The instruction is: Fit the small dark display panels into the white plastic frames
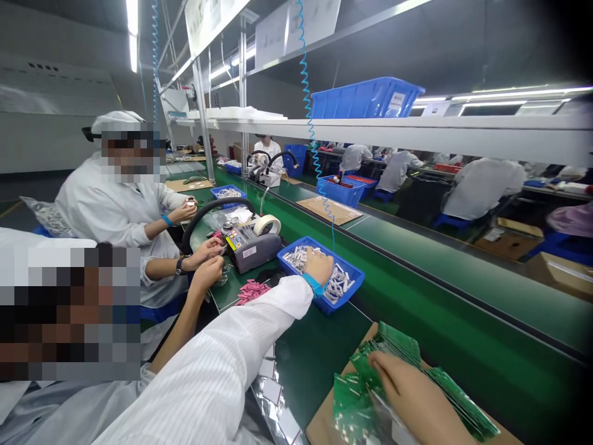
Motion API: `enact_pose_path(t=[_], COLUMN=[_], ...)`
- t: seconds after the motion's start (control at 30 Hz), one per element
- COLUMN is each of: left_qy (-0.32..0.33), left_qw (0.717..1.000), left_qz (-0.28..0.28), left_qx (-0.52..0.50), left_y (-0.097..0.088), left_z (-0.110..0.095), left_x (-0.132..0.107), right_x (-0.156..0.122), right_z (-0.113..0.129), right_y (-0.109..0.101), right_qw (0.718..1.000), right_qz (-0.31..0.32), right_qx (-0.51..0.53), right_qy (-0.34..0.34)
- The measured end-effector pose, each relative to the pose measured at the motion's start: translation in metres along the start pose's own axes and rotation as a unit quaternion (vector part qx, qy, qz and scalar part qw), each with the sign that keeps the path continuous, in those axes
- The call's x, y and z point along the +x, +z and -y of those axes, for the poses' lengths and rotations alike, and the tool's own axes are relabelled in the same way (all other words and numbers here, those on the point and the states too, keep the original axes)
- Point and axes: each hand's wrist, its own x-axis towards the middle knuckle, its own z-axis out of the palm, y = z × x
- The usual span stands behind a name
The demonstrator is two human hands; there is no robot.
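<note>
My left hand (319, 267), with a blue band at its wrist, reaches into a blue bin (345, 295) full of small white parts (340, 283). Its fingers curl down among the parts, and the fingertips are hidden, so what they grip cannot be made out. At lower right, my right hand (412, 395) is closed at the edge of a green circuit board (354, 402). More green circuit boards (398, 343) stand packed in rows around that hand, on brown cardboard (319, 420).
Pink pieces (252, 290) lie left of the bin, near a grey device (252, 250) with a black hose and a tape roll (267, 226). A co-worker's hands (208, 262) work close by. White squares on a shiny strip (273, 392) lie below my left arm. A coiled blue hose (315, 148) hangs above.
</note>
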Motion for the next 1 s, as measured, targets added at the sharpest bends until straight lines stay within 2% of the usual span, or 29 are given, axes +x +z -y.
enact_pose_path(t=[0.13, 0.23, 0.33, 0.53, 0.63, 0.73, 0.83, 0.9, 1.0], left_qy=[0.008, 0.005, 0.016, 0.069, 0.077, 0.075, 0.042, 0.013, -0.007], left_qw=[1.000, 0.999, 0.998, 0.984, 0.967, 0.939, 0.896, 0.860, 0.799], left_qz=[-0.025, -0.032, -0.047, -0.078, -0.080, -0.068, -0.052, -0.039, -0.009], left_qx=[-0.004, -0.021, -0.047, -0.146, -0.228, -0.330, -0.439, -0.509, -0.601], left_y=[0.006, 0.008, 0.007, -0.012, -0.027, -0.037, -0.039, -0.037, -0.033], left_z=[0.002, 0.006, 0.009, 0.006, 0.002, -0.001, -0.003, -0.005, -0.006], left_x=[-0.006, -0.010, -0.015, -0.032, -0.046, -0.061, -0.076, -0.086, -0.100], right_x=[0.018, 0.031, 0.047, 0.086, 0.099, 0.105, 0.106, 0.103, 0.095], right_z=[0.013, 0.019, 0.020, 0.024, 0.029, 0.030, 0.026, 0.028, 0.040], right_y=[-0.015, -0.016, -0.012, -0.005, -0.003, -0.001, 0.000, 0.000, 0.000], right_qw=[0.999, 0.998, 0.996, 0.978, 0.968, 0.960, 0.941, 0.912, 0.845], right_qz=[-0.015, -0.016, -0.027, -0.157, -0.175, -0.171, -0.170, -0.157, -0.116], right_qx=[0.045, 0.065, 0.082, 0.132, 0.180, 0.220, 0.289, 0.369, 0.507], right_qy=[0.003, -0.015, -0.005, 0.026, 0.017, -0.001, 0.039, 0.082, 0.121])
